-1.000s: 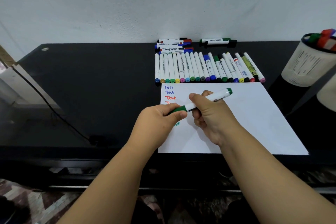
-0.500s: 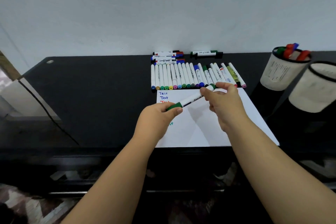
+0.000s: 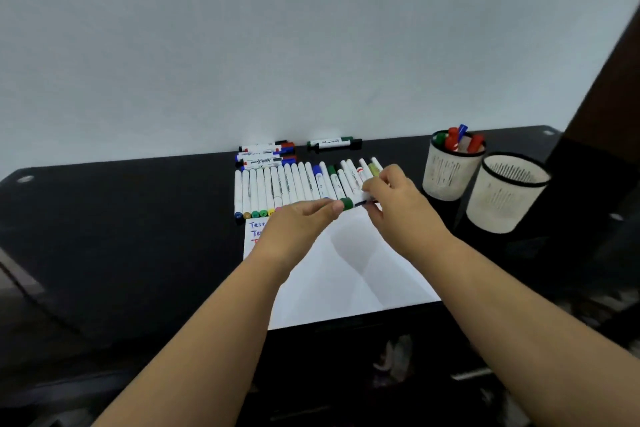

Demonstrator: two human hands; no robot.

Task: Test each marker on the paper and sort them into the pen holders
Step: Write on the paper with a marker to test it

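Head view shows an early stage: right hand (image 3: 398, 204) pinches the capped green marker (image 3: 353, 202) above the paper (image 3: 346, 270), left hand (image 3: 301, 222) loose-fingered touching its cap, few markers in one holder (image 3: 453, 166), many untested.

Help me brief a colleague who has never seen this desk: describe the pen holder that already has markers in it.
On the black desk, look right of the white paper, where two pale round pen holders with black rims stand side by side. The one meant is the left pen holder, nearer the wall. Unlike its neighbour, it has red, green and blue marker caps sticking out of the top.
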